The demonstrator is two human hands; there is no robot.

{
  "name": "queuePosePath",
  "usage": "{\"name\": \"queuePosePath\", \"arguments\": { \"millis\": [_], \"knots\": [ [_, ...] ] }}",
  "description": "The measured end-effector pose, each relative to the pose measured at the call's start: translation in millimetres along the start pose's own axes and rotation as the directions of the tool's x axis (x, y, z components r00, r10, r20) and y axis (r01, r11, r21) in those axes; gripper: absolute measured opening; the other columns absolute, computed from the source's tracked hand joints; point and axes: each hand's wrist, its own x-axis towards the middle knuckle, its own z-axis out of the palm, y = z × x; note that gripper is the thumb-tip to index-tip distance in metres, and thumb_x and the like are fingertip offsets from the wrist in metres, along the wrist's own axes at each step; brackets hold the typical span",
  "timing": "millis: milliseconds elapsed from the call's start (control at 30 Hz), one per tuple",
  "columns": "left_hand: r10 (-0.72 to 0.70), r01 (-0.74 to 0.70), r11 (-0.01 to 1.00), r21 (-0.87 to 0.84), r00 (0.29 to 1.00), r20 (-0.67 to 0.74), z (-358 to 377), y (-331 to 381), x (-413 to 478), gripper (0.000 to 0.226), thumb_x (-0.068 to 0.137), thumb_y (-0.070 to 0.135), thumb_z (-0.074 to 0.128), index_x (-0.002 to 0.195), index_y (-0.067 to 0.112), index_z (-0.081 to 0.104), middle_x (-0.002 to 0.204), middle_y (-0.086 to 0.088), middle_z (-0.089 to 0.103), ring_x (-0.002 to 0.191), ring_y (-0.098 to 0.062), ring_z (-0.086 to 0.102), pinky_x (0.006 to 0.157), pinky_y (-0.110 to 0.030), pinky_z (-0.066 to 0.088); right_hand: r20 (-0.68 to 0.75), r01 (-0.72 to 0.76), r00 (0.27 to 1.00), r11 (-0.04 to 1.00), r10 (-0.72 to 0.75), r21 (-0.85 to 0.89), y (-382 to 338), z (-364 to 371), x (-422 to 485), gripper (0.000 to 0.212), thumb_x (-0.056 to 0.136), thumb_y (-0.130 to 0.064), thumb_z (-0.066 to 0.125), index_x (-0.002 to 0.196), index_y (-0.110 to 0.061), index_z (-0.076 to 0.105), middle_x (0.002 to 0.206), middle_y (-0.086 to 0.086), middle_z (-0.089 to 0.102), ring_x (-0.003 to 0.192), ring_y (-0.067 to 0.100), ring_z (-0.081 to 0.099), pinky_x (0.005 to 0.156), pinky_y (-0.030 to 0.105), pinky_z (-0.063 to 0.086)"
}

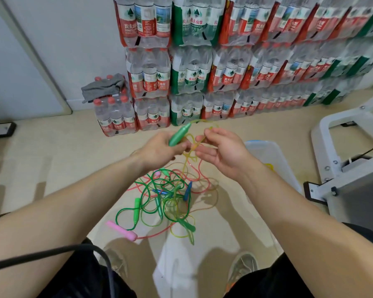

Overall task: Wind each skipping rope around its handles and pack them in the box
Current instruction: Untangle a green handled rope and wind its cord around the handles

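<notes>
While the left hand [159, 149] is raised over the floor, its fingers are curled closed round a green handle [179, 134], a smooth, tapered plastic grip whose narrow end points up and away. A thin, translucent yellow rope [188, 155] leaves that handle, loops between the hands and hangs down towards the floor. The right hand [222, 151] stands just beside the left, palm turned inward; thumb and forefinger pinch the yellow rope, and the other fingers lie loosely extended, holding nothing. Below the hands, a tangled pile of ropes [166, 196] lies on the beige tiled floor [52, 160]: glossy green, red and yellow cords crossing one another, with a pink handle [121, 231] at the near left edge, a blue handle [187, 191] and a bright green handle [136, 209] among them. The box [274, 155], translucent plastic with rounded corners, stands on the floor right of the pile, partly hidden by the right forearm. Shrink-wrapped packs of water bottles [202, 61] are stacked against the wall; a grey cloth [103, 87] lies crumpled on one.
</notes>
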Motion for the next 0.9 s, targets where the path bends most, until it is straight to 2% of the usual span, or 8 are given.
{"name": "queuePosePath", "arguments": {
  "millis": [200, 333, 433, 533, 633, 767, 833, 900],
  "knots": [
    [-0.049, 0.094, 0.976, -0.194, 0.973, 0.228, 14.8, -2.5, -9.1, 0.015, 0.104, 0.019, 0.052, 0.102, 0.013, 0.066, 0.104, -0.003, 0.072, 0.093, -0.018, 0.061, 0.084, -0.037, 0.046, -0.078, 0.100, 0.993, 0.981, -0.088, 0.167, -25.6, -5.4, 6.2, 0.016, 0.105, -0.013, 0.050, 0.098, 0.000, 0.059, 0.070, 0.008, 0.071, 0.062, 0.015, 0.073, 0.053, 0.022, 0.057],
    [-0.026, 0.059, 0.983, -0.174, 0.982, 0.187, 14.2, 5.4, -7.4, 0.012, 0.104, 0.016, 0.052, 0.097, 0.011, 0.061, 0.095, -0.003, 0.071, 0.086, -0.022, 0.068, 0.077, -0.034, 0.052, -0.207, 0.129, 0.975, 0.961, -0.079, 0.244, -36.4, -19.1, 8.6, 0.024, 0.103, -0.019, 0.055, 0.089, -0.001, 0.062, 0.077, 0.011, 0.071, 0.065, 0.015, 0.074, 0.054, 0.021, 0.057],
    [-0.070, 0.079, 0.954, -0.288, 0.997, 0.040, 10.2, 15.1, -5.1, 0.016, 0.106, 0.016, 0.047, 0.093, 0.011, 0.055, 0.085, -0.006, 0.070, 0.070, -0.025, 0.073, 0.063, -0.030, 0.057, -0.308, 0.077, 0.949, 0.997, -0.065, 0.025, -30.2, -20.9, 8.0, 0.039, 0.107, -0.038, 0.045, 0.087, -0.008, 0.059, 0.074, 0.008, 0.069, 0.060, 0.017, 0.072, 0.049, 0.025, 0.055],
    [-0.152, 0.093, 0.908, -0.409, 0.982, -0.113, -1.0, 20.7, 1.4, 0.016, 0.107, 0.018, 0.045, 0.101, 0.010, 0.056, 0.084, -0.004, 0.070, 0.064, -0.023, 0.072, 0.056, -0.029, 0.059, -0.409, -0.036, 0.911, 0.975, -0.058, -0.218, -14.0, -20.3, 8.1, 0.032, 0.101, -0.025, 0.036, 0.079, -0.013, 0.056, 0.054, 0.001, 0.054, 0.038, 0.013, 0.053, 0.042, 0.016, 0.038],
    [-0.220, 0.090, 0.815, -0.572, 0.962, -0.161, -7.3, 28.6, 6.8, 0.017, 0.106, 0.018, 0.045, 0.110, 0.006, 0.057, 0.086, -0.004, 0.069, 0.062, -0.021, 0.072, 0.052, -0.028, 0.059, -0.244, -0.216, 0.963, 0.878, 0.118, -0.428, 8.7, -9.0, 2.7, 0.018, 0.094, -0.008, 0.044, 0.091, -0.012, 0.062, 0.065, 0.001, 0.058, 0.050, 0.013, 0.051, 0.048, 0.019, 0.039],
    [-0.264, 0.080, 0.685, -0.724, 0.954, -0.144, -5.7, 38.2, 6.5, 0.013, 0.104, 0.013, 0.046, 0.101, 0.005, 0.056, 0.088, -0.008, 0.069, 0.068, -0.023, 0.074, 0.058, -0.032, 0.062, 0.129, -0.018, 0.972, 0.610, 0.196, -0.792, 57.3, 8.5, -0.3, 0.033, 0.087, -0.004, 0.060, 0.119, -0.008, 0.065, 0.101, 0.008, 0.064, 0.083, 0.015, 0.056, 0.071, 0.032, 0.047],
    [-0.278, 0.065, 0.653, -0.754, 0.948, -0.158, -5.8, 39.8, 8.4, 0.015, 0.104, 0.011, 0.046, 0.094, 0.006, 0.055, 0.087, -0.009, 0.069, 0.068, -0.024, 0.075, 0.060, -0.034, 0.063, 0.156, 0.035, 0.977, 0.617, 0.142, -0.787, 74.6, 13.0, 1.3, 0.024, 0.089, -0.011, 0.066, 0.113, -0.008, 0.064, 0.103, 0.009, 0.067, 0.091, 0.020, 0.061, 0.085, 0.039, 0.050],
    [-0.292, 0.035, 0.625, -0.780, 0.937, -0.191, -9.8, 41.3, 11.0, 0.017, 0.104, 0.011, 0.045, 0.091, 0.007, 0.055, 0.086, -0.010, 0.067, 0.066, -0.022, 0.074, 0.055, -0.031, 0.061, 0.080, 0.014, 0.995, 0.703, 0.060, -0.711, 79.8, 14.8, 4.1, 0.034, 0.080, -0.029, 0.075, 0.104, -0.015, 0.056, 0.092, 0.003, 0.066, 0.084, 0.018, 0.060, 0.080, 0.040, 0.049]
  ]
}}
